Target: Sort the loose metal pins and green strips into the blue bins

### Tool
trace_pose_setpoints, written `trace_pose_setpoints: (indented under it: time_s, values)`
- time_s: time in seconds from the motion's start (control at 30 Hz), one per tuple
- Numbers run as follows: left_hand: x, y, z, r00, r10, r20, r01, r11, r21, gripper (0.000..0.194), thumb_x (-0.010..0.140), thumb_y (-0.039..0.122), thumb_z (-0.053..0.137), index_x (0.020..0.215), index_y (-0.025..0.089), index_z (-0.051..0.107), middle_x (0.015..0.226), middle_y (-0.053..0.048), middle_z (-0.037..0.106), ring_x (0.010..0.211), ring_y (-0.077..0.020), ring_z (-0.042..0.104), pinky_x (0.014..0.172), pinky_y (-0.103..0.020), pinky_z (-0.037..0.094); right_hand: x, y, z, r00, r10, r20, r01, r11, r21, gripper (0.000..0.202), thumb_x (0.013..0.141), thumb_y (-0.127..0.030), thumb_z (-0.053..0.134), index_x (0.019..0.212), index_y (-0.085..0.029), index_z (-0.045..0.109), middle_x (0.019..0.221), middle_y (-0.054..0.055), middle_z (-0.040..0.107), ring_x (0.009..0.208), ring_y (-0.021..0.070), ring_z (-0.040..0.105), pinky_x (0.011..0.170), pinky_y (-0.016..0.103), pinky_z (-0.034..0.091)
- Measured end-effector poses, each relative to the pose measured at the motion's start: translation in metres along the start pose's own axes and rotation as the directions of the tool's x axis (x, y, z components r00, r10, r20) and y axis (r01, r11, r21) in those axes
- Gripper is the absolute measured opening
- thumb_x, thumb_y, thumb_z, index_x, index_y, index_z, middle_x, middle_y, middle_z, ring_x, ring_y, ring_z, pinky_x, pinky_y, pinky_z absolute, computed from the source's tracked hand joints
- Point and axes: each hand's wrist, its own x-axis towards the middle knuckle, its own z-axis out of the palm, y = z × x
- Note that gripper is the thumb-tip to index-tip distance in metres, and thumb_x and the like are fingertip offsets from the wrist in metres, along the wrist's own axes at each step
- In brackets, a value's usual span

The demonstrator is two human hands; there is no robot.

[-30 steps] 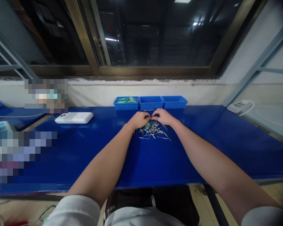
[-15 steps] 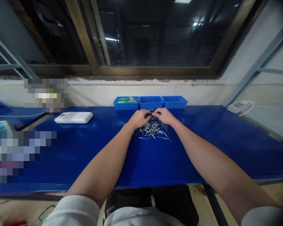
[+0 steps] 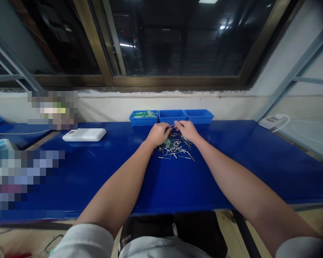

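My left hand (image 3: 159, 133) is over the left back side of a loose pile of blind rivets (image 3: 175, 147), its fingers curled together. Across from it, my right hand (image 3: 187, 130) has thumb and fingers pinched close at the pile's back right. Thin metal shows between the fingertips, but I cannot make out what either hand grips. The rivets are silvery, with long thin stems pointing every way. A green piece (image 3: 167, 143) lies among them, partly covered.
Behind the hands stand three blue bins: the left bin (image 3: 144, 122) holds green and silvery pieces, beside a middle bin (image 3: 172, 117) and a right bin (image 3: 199, 117). A white box-like device (image 3: 84, 134) lies left on the blue table (image 3: 174, 190); a white power strip (image 3: 274, 120) lies right.
Both hands have shifted slightly up and away from me. Their fingertips have drawn a little apart, and dark shapes between them no longer show. The pile looks about the same.
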Motion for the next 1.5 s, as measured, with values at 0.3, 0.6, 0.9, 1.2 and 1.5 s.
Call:
trace_pose_setpoints:
  time_s: [0.3, 0.6, 0.9, 1.2, 1.5]
  values:
    - [-0.001, -0.004, 0.002, 0.999, -0.047, -0.014, 0.048, 0.998, 0.049, 0.026, 0.092, 0.027, 0.039, 0.096, 0.018, 0.062, 0.092, -0.008, 0.068, 0.085, -0.0195, 0.062, 0.079, -0.031, 0.047, 0.001, 0.004, -0.002, 0.998, -0.003, -0.067, 0.020, 0.966, 0.258, 0.018, 0.068, -0.032, 0.067, 0.076, -0.017, 0.064, 0.074, 0.005, 0.068, 0.070, 0.0177, 0.063, 0.072, 0.034, 0.049]
    - [-0.001, -0.005, 0.004, 0.992, -0.115, -0.056, 0.116, 0.993, 0.019, 0.036, 0.092, 0.035, 0.041, 0.118, 0.014, 0.054, 0.111, -0.011, 0.065, 0.104, -0.0224, 0.059, 0.092, -0.035, 0.044, 0.006, 0.013, -0.011, 0.980, 0.065, -0.186, 0.002, 0.941, 0.338, 0.023, 0.063, -0.033, 0.069, 0.079, -0.016, 0.066, 0.075, 0.005, 0.068, 0.073, 0.0180, 0.062, 0.075, 0.035, 0.049]
    - [-0.003, -0.010, 0.008, 0.985, -0.171, 0.022, 0.169, 0.984, 0.053, 0.040, 0.090, 0.035, 0.042, 0.122, 0.013, 0.051, 0.117, -0.012, 0.062, 0.111, -0.0244, 0.057, 0.096, -0.037, 0.044, 0.010, 0.038, -0.029, 0.901, 0.163, -0.402, -0.146, 0.987, 0.073, 0.060, 0.059, -0.020, 0.065, 0.119, -0.014, 0.059, 0.113, 0.011, 0.065, 0.088, 0.0213, 0.058, 0.084, 0.040, 0.047]
    - [-0.004, -0.009, 0.007, 0.975, -0.203, 0.092, 0.192, 0.975, 0.108, 0.044, 0.088, 0.039, 0.043, 0.123, 0.015, 0.054, 0.119, -0.012, 0.061, 0.109, -0.0252, 0.058, 0.095, -0.036, 0.044, 0.004, 0.029, -0.015, 0.998, 0.039, -0.040, -0.050, 0.950, -0.309, 0.027, 0.072, -0.025, 0.059, 0.094, -0.016, 0.071, 0.091, 0.008, 0.069, 0.086, 0.0214, 0.058, 0.085, 0.036, 0.045]
    - [-0.006, -0.005, 0.007, 0.961, -0.162, 0.226, 0.139, 0.984, 0.115, 0.055, 0.084, 0.052, 0.043, 0.124, 0.015, 0.056, 0.129, -0.012, 0.057, 0.120, -0.0263, 0.051, 0.101, -0.036, 0.039, 0.003, 0.028, -0.002, 0.958, 0.243, 0.152, -0.123, 0.828, -0.548, 0.048, 0.084, -0.049, 0.047, 0.127, -0.029, 0.055, 0.126, 0.011, 0.050, 0.115, 0.0347, 0.041, 0.096, 0.049, 0.035]
